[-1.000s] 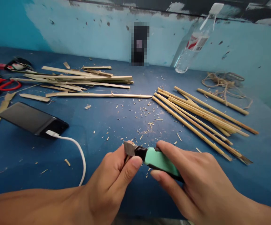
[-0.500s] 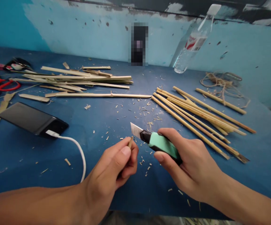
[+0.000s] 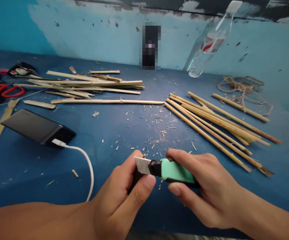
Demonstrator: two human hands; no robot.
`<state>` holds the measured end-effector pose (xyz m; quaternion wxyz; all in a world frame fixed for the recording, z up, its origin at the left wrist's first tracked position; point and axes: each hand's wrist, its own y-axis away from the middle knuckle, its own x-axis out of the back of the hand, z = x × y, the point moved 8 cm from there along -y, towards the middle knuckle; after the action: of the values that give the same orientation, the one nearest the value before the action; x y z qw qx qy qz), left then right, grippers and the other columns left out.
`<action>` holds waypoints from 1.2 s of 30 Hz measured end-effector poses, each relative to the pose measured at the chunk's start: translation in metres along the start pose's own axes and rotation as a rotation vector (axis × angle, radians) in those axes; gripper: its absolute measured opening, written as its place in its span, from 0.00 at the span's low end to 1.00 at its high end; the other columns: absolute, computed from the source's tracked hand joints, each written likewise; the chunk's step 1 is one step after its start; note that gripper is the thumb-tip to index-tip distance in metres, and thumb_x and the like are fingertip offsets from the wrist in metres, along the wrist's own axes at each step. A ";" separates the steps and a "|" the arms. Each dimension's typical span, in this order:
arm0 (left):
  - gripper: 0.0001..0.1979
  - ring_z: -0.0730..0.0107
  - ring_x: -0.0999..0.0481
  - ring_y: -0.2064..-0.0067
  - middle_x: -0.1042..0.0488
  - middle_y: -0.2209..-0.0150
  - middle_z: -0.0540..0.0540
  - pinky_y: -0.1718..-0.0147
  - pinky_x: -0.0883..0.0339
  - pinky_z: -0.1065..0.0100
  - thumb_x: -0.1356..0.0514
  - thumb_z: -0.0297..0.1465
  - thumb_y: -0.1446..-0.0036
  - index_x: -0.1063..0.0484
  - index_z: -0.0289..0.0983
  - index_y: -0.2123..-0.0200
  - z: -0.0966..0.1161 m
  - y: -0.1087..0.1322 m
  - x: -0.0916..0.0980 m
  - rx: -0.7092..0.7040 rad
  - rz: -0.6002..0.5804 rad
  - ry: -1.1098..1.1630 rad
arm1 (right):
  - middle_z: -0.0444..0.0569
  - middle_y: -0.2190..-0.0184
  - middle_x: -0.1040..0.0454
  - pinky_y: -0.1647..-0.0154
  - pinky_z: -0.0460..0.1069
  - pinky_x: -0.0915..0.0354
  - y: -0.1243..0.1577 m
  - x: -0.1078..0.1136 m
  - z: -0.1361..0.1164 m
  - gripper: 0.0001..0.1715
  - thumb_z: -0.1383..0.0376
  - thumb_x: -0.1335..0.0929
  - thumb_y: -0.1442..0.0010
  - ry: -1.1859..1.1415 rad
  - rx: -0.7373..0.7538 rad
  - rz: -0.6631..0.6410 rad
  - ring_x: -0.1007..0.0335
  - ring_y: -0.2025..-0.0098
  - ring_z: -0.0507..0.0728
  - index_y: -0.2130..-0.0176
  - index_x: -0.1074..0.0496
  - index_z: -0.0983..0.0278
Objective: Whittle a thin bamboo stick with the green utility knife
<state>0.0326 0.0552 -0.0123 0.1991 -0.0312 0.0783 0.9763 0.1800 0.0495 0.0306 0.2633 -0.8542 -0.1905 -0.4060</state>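
Note:
My right hand (image 3: 206,186) is closed round a green and black utility knife (image 3: 175,171), its blade out and pointing left. The blade lies across the gap between the thumb and forefinger of my left hand (image 3: 128,191). Closed in that hand is a short bamboo piece (image 3: 144,156); only its tip shows past the blade, and the rest is hidden by the blade and fingers. Small bamboo shavings (image 3: 156,120) are scattered on the blue table (image 3: 119,133) just beyond both hands.
Rounded bamboo sticks (image 3: 214,123) lie to the right, split bamboo strips (image 3: 84,83) at the back left. A phone (image 3: 34,126) with a white cable (image 3: 90,166) is at left, near red-handled scissors (image 3: 16,90). A water bottle (image 3: 206,50) and twine (image 3: 244,90) are at the back right.
The knife has come down and left, so its blade now crosses my left hand. My left thumb has moved away from the forefinger. The view has shifted slightly.

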 end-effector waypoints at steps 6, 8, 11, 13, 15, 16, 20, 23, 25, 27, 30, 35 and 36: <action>0.15 0.74 0.43 0.72 0.40 0.73 0.56 0.71 0.44 0.72 0.41 0.44 0.30 0.32 0.41 0.65 0.003 0.000 -0.004 -0.002 -0.038 -0.001 | 0.40 0.70 0.25 0.74 0.49 0.45 0.002 0.000 -0.002 0.12 0.55 0.37 0.28 0.025 0.028 0.002 0.30 0.73 0.52 0.51 0.38 0.59; 0.14 0.74 0.42 0.71 0.39 0.72 0.55 0.73 0.44 0.73 0.40 0.43 0.31 0.30 0.41 0.66 0.001 0.000 -0.004 0.010 -0.024 0.052 | 0.39 0.71 0.26 0.74 0.49 0.45 0.002 0.001 -0.004 0.11 0.55 0.37 0.28 0.040 0.041 0.024 0.32 0.74 0.51 0.51 0.38 0.59; 0.14 0.75 0.44 0.73 0.40 0.72 0.55 0.76 0.46 0.74 0.40 0.43 0.31 0.29 0.41 0.64 -0.004 -0.001 -0.006 0.046 -0.075 0.115 | 0.38 0.72 0.28 0.75 0.48 0.45 0.002 0.003 -0.006 0.09 0.57 0.37 0.28 0.071 0.043 0.061 0.35 0.76 0.51 0.53 0.38 0.60; 0.14 0.75 0.47 0.73 0.43 0.73 0.56 0.76 0.46 0.74 0.40 0.44 0.30 0.30 0.41 0.63 -0.009 -0.003 -0.005 0.092 -0.098 0.120 | 0.38 0.72 0.28 0.76 0.48 0.45 0.001 0.003 -0.006 0.09 0.57 0.37 0.28 0.091 0.022 0.075 0.36 0.77 0.50 0.54 0.38 0.60; 0.16 0.75 0.46 0.73 0.43 0.73 0.56 0.74 0.46 0.74 0.41 0.46 0.30 0.32 0.40 0.64 -0.015 -0.004 -0.001 0.136 -0.075 0.092 | 0.40 0.71 0.26 0.75 0.48 0.44 0.002 0.001 -0.005 0.10 0.56 0.37 0.27 0.129 -0.010 0.097 0.33 0.76 0.51 0.53 0.37 0.60; 0.18 0.75 0.45 0.72 0.42 0.73 0.56 0.75 0.46 0.74 0.41 0.47 0.31 0.33 0.39 0.66 -0.017 -0.005 0.002 0.149 -0.050 0.071 | 0.41 0.70 0.25 0.75 0.48 0.43 0.002 0.001 -0.005 0.11 0.56 0.37 0.27 0.151 -0.027 0.114 0.31 0.75 0.51 0.53 0.37 0.60; 0.23 0.76 0.50 0.78 0.48 0.80 0.58 0.82 0.54 0.74 0.44 0.51 0.31 0.37 0.40 0.71 -0.022 -0.004 0.007 0.157 -0.005 -0.019 | 0.40 0.70 0.24 0.75 0.47 0.42 0.004 -0.004 -0.005 0.15 0.54 0.36 0.27 0.174 -0.083 0.174 0.28 0.75 0.51 0.47 0.36 0.61; 0.25 0.78 0.54 0.82 0.50 0.83 0.59 0.85 0.60 0.73 0.46 0.52 0.30 0.38 0.40 0.72 -0.025 -0.002 0.008 0.194 -0.003 -0.048 | 0.37 0.74 0.27 0.77 0.46 0.44 0.002 -0.005 -0.003 0.18 0.53 0.35 0.28 0.143 -0.109 0.215 0.33 0.79 0.49 0.45 0.36 0.61; 0.26 0.80 0.55 0.83 0.50 0.83 0.60 0.86 0.61 0.73 0.47 0.52 0.30 0.40 0.40 0.73 -0.024 -0.003 0.005 0.214 -0.071 0.014 | 0.35 0.76 0.30 0.78 0.45 0.45 0.000 -0.003 0.001 0.18 0.53 0.35 0.28 0.126 -0.120 0.237 0.38 0.82 0.48 0.46 0.35 0.60; 0.26 0.81 0.56 0.84 0.51 0.83 0.61 0.86 0.61 0.74 0.43 0.52 0.32 0.42 0.40 0.73 -0.020 -0.004 -0.003 0.245 -0.183 0.096 | 0.34 0.77 0.31 0.79 0.45 0.46 -0.001 -0.001 0.008 0.17 0.53 0.35 0.28 0.080 -0.138 0.236 0.41 0.83 0.47 0.46 0.35 0.60; 0.25 0.82 0.55 0.83 0.50 0.83 0.62 0.84 0.59 0.75 0.39 0.47 0.33 0.45 0.40 0.74 -0.014 -0.008 -0.009 0.286 -0.294 0.190 | 0.36 0.74 0.29 0.77 0.44 0.43 -0.001 0.002 0.015 0.18 0.54 0.34 0.29 0.007 -0.141 0.200 0.37 0.80 0.47 0.45 0.35 0.60; 0.23 0.80 0.53 0.81 0.50 0.82 0.60 0.83 0.57 0.74 0.38 0.45 0.33 0.42 0.40 0.75 -0.009 -0.006 -0.006 0.323 -0.330 0.271 | 0.38 0.73 0.26 0.75 0.46 0.42 0.000 0.006 0.010 0.17 0.58 0.33 0.32 0.010 -0.079 0.134 0.32 0.78 0.49 0.47 0.35 0.60; 0.22 0.79 0.53 0.80 0.49 0.81 0.60 0.82 0.56 0.74 0.37 0.46 0.34 0.40 0.40 0.73 -0.009 -0.004 -0.005 0.334 -0.322 0.243 | 0.38 0.72 0.25 0.75 0.46 0.41 -0.001 0.005 0.008 0.16 0.58 0.33 0.32 0.020 -0.073 0.115 0.31 0.77 0.50 0.47 0.35 0.60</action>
<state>0.0389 0.0556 -0.0217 0.3436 -0.1272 0.2557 0.8946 0.1876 0.0554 0.0304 0.2569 -0.8687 -0.1235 -0.4052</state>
